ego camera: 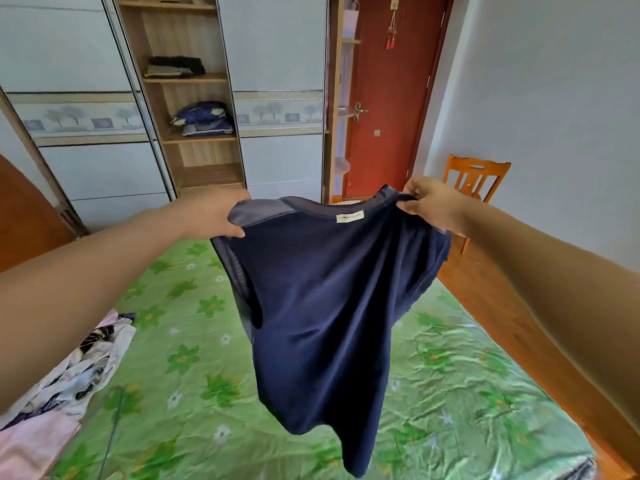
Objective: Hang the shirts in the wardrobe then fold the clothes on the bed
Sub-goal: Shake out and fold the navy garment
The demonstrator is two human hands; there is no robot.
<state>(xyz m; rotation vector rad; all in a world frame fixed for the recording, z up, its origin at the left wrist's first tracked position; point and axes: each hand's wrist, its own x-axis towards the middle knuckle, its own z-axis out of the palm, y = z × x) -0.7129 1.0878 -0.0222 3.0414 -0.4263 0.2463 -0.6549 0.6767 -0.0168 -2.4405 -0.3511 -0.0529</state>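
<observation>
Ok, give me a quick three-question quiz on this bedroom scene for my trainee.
1. True or false: the navy shirt lies flat on the bed.
2. The shirt's top is gripped by: A one hand, B both hands, C a hanger?
3. Fill in: the pile of clothes lies at the bed's ___ edge.
Key: 1 false, it hangs above the bed; 2 B, left hand and right hand; 3 left.

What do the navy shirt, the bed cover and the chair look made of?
Navy shirt: soft matte knit, likely cotton or a blend; it drapes limply. Green bed cover: glossy, satin-like fabric; its creases catch light. Chair: orange varnished wood, by its sheen and slatted back.
</observation>
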